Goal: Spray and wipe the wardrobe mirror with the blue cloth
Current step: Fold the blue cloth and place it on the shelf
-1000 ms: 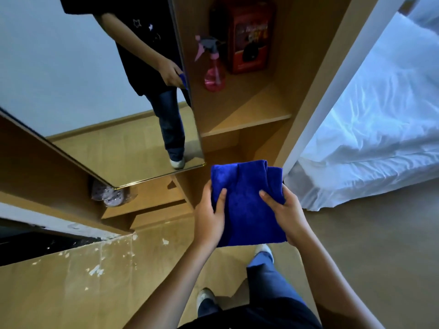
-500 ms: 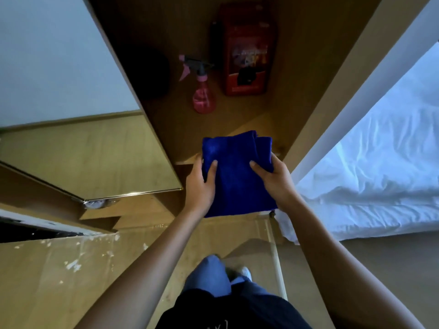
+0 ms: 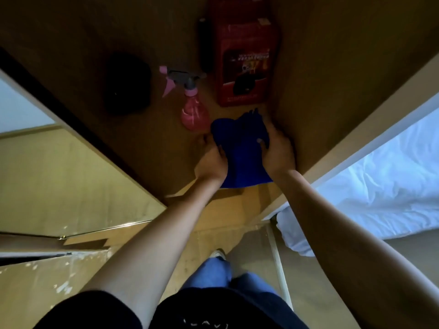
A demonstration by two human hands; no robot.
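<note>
The folded blue cloth [image 3: 240,148] lies on the wardrobe shelf [image 3: 152,143], between my two hands. My left hand [image 3: 211,162] grips its left edge and my right hand [image 3: 278,150] grips its right edge, thumb on top. Just left of the cloth's far end stands a pink spray bottle [image 3: 193,112] with a grey and pink trigger. The mirror [image 3: 47,176] on the open wardrobe door fills the left side and reflects wooden floor and white wall.
A red box [image 3: 244,62] stands behind the cloth at the shelf's back. A dark round object [image 3: 128,84] sits left of the bottle. A bed with white sheets [image 3: 384,181] is on the right. My legs in jeans [image 3: 218,276] are below.
Both hands have carried the cloth forward and set it onto the shelf beside the spray bottle. The view has tilted toward the shelf, and the mirror has slid left.
</note>
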